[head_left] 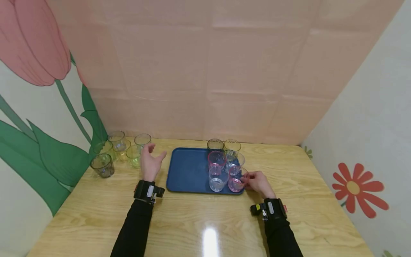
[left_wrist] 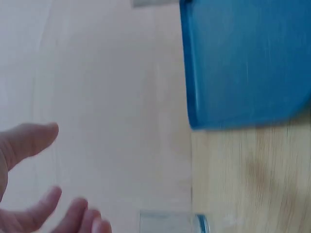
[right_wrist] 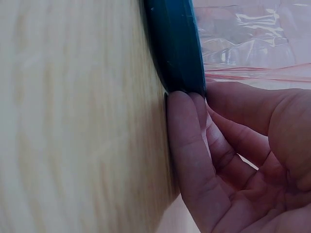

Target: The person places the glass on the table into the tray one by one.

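Note:
A blue tray (head_left: 187,171) lies on the table with several glasses grouped on its right half. At its front right corner my right hand (head_left: 259,182) pinches the tray's edge, thumb by the rim and fingertips against the outer wall in the right wrist view. Right beside those fingers stands a pink glass (head_left: 236,185), next to a clear glass (head_left: 217,184). Behind them are another pink glass (head_left: 216,159) and a dark glass (head_left: 215,144). My left hand (head_left: 151,164) is raised left of the tray, fingers spread and holding nothing, nearest a green glass (head_left: 133,157).
More glasses stand at the table's left, among them a dark grey glass (head_left: 102,166) in front and a yellow glass (head_left: 122,151). A pinkish sheet (head_left: 208,71) covers the back wall. White side walls rise left and right of the wooden table (head_left: 179,221).

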{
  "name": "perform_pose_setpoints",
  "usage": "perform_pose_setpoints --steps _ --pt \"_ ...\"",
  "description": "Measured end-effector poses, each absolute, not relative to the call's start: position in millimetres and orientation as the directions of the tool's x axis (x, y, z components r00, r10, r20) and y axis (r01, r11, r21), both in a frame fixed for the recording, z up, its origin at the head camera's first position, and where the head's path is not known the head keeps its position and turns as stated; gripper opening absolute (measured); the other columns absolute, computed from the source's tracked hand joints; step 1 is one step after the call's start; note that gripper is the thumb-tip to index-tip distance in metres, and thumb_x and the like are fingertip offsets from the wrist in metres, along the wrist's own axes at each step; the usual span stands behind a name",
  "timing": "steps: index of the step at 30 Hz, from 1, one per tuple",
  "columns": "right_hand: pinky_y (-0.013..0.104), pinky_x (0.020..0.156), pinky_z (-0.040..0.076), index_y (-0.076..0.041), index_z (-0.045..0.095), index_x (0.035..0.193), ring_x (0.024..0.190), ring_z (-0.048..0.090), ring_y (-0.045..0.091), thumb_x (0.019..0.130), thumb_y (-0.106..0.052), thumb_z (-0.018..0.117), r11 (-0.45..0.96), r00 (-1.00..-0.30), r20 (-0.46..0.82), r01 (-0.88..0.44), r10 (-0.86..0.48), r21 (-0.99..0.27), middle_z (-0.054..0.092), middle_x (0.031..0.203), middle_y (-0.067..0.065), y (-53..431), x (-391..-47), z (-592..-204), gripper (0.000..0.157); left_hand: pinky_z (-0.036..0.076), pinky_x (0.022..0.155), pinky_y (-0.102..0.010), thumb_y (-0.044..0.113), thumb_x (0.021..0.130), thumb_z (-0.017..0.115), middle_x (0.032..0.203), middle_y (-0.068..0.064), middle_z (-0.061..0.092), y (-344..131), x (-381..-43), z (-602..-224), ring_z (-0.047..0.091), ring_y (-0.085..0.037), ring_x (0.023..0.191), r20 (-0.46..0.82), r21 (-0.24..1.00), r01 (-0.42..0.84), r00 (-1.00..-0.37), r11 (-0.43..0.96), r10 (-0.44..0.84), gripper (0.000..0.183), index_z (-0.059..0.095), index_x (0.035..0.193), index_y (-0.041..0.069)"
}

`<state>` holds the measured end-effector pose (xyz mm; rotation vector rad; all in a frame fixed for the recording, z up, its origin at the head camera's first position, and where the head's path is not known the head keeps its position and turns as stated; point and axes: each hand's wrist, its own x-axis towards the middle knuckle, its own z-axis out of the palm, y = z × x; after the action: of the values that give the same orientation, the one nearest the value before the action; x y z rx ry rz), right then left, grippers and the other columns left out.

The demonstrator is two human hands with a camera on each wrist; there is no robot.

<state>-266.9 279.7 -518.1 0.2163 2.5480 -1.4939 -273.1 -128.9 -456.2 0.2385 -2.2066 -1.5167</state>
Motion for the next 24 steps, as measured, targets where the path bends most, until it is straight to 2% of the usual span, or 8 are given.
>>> perform_pose_setpoints --steps 4,9,14,24 --pt "0.031 0.066 0.059 0.003 0.068 0.092 0.072 0.065 0.013 0.094 -0.009 0.065 0.471 -0.970 -0.242 0.230 0.036 -0.852 0.067 0.087 0.007 278.1 -264.8 -519.9 0.013 0.036 0.100 -0.050 0.022 0.080 0.081 0.126 -0.024 0.048 -141.9 -273.9 -453.0 0.043 -0.038 0.117 0.269 0.903 0.035 -0.824 0.429 -0.499 0.060 0.051 0.126 -0.001" --pt "0.031 0.066 0.059 0.002 0.068 0.095 0.072 0.065 0.013 0.094 -0.011 0.064 0.463 -0.975 -0.222 0.205 0.019 -0.862 0.068 0.088 0.007 274.4 -269.5 -519.0 0.013 0.034 0.100 -0.056 0.028 0.078 0.083 0.133 -0.026 0.039 -157.9 -275.6 -450.3 0.038 -0.043 0.121 0.232 0.903 -0.063 -0.763 0.426 -0.603 0.070 0.044 0.130 0.003" --pt "0.032 0.066 0.059 0.003 0.068 0.093 0.070 0.066 0.014 0.094 -0.009 0.065 0.489 -0.978 -0.207 0.189 0.018 -0.851 0.067 0.085 0.006 278.2 -270.0 -517.2 0.012 0.037 0.100 -0.056 0.028 0.077 0.083 0.136 -0.028 0.035 -163.0 -278.6 -458.7 0.036 -0.043 0.123 0.194 0.900 -0.113 -0.763 0.421 -0.617 0.080 0.038 0.138 0.002" --pt "0.032 0.066 0.059 0.002 0.069 0.093 0.071 0.065 0.015 0.094 -0.010 0.065 0.516 -0.978 -0.208 0.181 0.006 -0.837 0.068 0.085 0.006 280.0 -267.1 -517.3 0.013 0.035 0.104 -0.058 0.025 0.077 0.084 0.142 -0.027 0.033 -166.0 -277.6 -469.8 0.033 -0.044 0.130 0.192 0.901 -0.119 -0.754 0.418 -0.628 0.083 0.037 0.142 0.004"
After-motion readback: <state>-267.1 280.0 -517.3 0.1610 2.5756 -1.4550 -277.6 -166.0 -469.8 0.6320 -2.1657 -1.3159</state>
